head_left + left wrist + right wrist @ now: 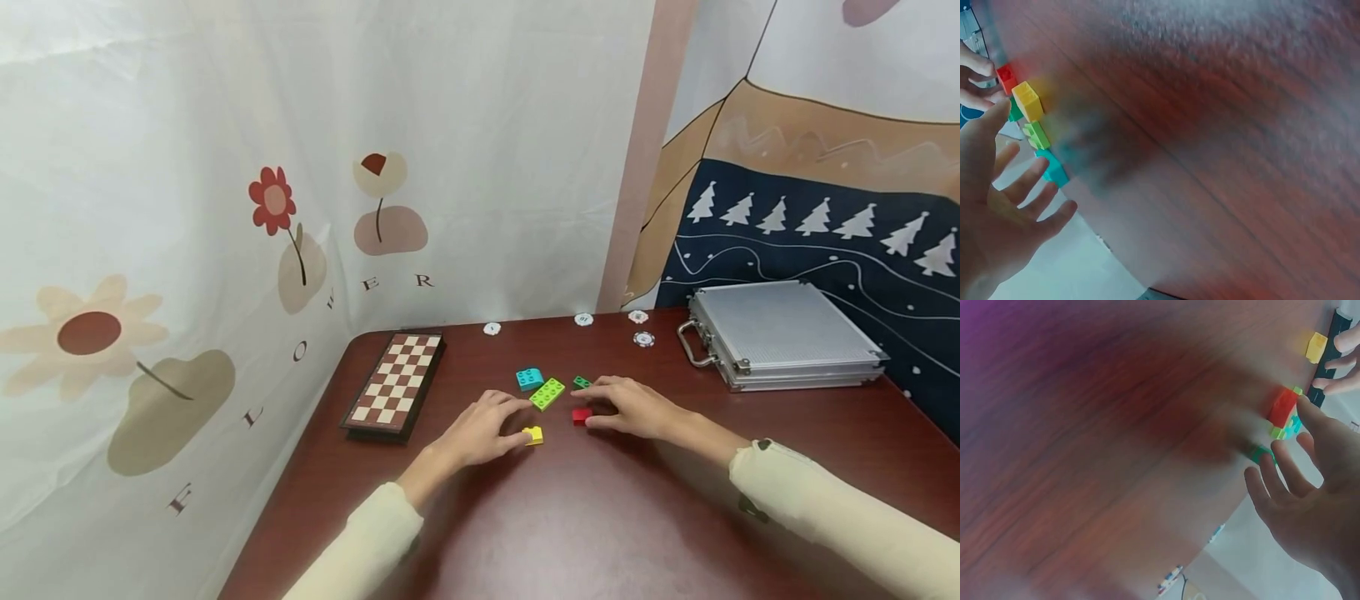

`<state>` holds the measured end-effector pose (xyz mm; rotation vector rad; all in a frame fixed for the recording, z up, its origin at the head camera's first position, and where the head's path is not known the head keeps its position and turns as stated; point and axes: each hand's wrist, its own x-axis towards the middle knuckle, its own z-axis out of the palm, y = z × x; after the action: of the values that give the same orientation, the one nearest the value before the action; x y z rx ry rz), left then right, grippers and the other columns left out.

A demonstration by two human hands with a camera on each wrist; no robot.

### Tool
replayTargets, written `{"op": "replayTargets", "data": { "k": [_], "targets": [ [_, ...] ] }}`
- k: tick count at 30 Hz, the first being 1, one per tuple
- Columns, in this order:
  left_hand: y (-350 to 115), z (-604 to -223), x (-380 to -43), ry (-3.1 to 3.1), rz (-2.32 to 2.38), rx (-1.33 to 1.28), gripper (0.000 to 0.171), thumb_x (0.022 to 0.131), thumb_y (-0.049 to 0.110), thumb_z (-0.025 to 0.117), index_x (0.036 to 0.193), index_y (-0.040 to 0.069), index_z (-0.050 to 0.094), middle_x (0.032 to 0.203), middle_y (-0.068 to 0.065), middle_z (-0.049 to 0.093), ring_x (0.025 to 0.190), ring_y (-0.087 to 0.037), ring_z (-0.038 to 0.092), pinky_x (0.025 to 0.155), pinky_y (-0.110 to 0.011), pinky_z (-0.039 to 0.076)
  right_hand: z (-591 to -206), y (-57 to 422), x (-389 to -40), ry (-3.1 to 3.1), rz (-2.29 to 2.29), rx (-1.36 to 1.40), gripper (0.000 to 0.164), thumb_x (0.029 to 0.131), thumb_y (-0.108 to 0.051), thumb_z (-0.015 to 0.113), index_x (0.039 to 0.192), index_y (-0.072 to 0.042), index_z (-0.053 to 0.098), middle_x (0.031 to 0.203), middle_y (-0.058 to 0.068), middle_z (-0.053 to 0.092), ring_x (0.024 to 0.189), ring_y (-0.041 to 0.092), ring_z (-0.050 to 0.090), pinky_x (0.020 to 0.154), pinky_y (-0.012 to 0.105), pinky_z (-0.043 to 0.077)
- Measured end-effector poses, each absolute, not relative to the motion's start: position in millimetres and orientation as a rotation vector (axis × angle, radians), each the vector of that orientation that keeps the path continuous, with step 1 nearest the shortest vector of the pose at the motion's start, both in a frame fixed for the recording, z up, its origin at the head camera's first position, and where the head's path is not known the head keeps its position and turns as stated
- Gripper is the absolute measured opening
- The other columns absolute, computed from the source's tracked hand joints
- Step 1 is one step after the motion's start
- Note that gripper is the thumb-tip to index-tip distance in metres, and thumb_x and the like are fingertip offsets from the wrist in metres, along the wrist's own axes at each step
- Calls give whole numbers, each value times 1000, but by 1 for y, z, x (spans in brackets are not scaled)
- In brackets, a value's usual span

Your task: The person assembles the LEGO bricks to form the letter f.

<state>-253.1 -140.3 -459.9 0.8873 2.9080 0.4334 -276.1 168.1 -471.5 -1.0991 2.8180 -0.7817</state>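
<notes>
Both hands are lying low over the table (600, 517) with fingers spread and relaxed. The left hand (480, 432) is touching the yellow brick (533, 434); the right hand (633, 408) is hovering at the red brick (581, 416). Beyond the red brick are sitting three more bricks: lime (547, 393), turquoise (529, 378) and dark green (582, 382). Four poker chips (643, 339), a chessboard (393, 383) and a metal case (780, 333) are lying farther off.

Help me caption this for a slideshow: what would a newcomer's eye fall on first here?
Two hands meeting over a small cluster of bright toy bricks mid-table: the left hand at the yellow brick, the right hand at the red brick, with lime green and teal bricks just behind. Next, the folded chessboard at the left edge and the aluminium case at the right.
</notes>
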Motion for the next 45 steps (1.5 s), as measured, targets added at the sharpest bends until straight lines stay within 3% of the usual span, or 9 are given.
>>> {"op": "replayTargets", "data": {
  "k": [6, 11, 16, 29, 35, 41, 45],
  "targets": [
    [-135, -463, -251, 2864, 460, 914, 44, 97, 41, 74, 135, 19, 70, 130, 0, 67, 123, -20, 55, 101, -43, 50, -474, 163, -278, 2771, -839, -1165, 38, 94, -19, 79, 129, -6, 73, 104, 2, 68, 89, 16, 60, 76, 29, 53],
    [-132, -464, -252, 2839, 507, 958, 33, 96, 33, 76, 124, 15, 76, 114, 3, 71, 107, -16, 58, 90, -32, 52, -477, 159, -278, 2781, -865, -1167, 29, 94, -14, 79, 121, -4, 76, 100, 3, 68, 87, 15, 61, 76, 29, 55],
    [-129, -464, -255, 2793, 598, 997, 30, 96, 26, 78, 122, 12, 77, 109, 4, 74, 100, -16, 62, 85, -27, 51, -480, 155, -279, 2771, -922, -1188, 26, 92, -11, 81, 116, -4, 77, 91, 2, 62, 81, 14, 60, 72, 27, 55],
    [-114, -477, -261, 2820, 769, 922, 33, 86, 30, 88, 113, 14, 78, 87, 6, 58, 80, -8, 52, 69, -22, 46, -481, 147, -278, 2733, -977, -1156, 30, 84, -18, 89, 108, -6, 77, 85, -3, 55, 72, 8, 52, 62, 22, 48],
    [-116, -477, -263, 2769, 861, 938, 43, 82, 31, 91, 117, 13, 76, 92, 4, 62, 82, -10, 54, 72, -22, 47, -477, 151, -278, 2675, -986, -1167, 40, 82, -21, 90, 116, -5, 75, 93, 0, 60, 77, 11, 58, 67, 23, 52],
    [-124, -475, -268, 2690, 886, 963, 43, 84, 19, 88, 125, 14, 75, 116, 6, 72, 97, -15, 60, 86, -30, 51, -471, 160, -281, 2579, -960, -1242, 44, 84, 3, 80, 126, -1, 70, 113, 7, 71, 93, 19, 65, 72, 27, 57],
    [-127, -476, -268, 2676, 858, 919, 38, 87, 17, 85, 125, 18, 77, 108, 10, 73, 97, -14, 60, 85, -28, 50, -473, 160, -282, 2536, -933, -1245, 42, 90, 4, 74, 131, -1, 69, 118, 8, 73, 94, 22, 63, 77, 31, 57]
  ]
}}
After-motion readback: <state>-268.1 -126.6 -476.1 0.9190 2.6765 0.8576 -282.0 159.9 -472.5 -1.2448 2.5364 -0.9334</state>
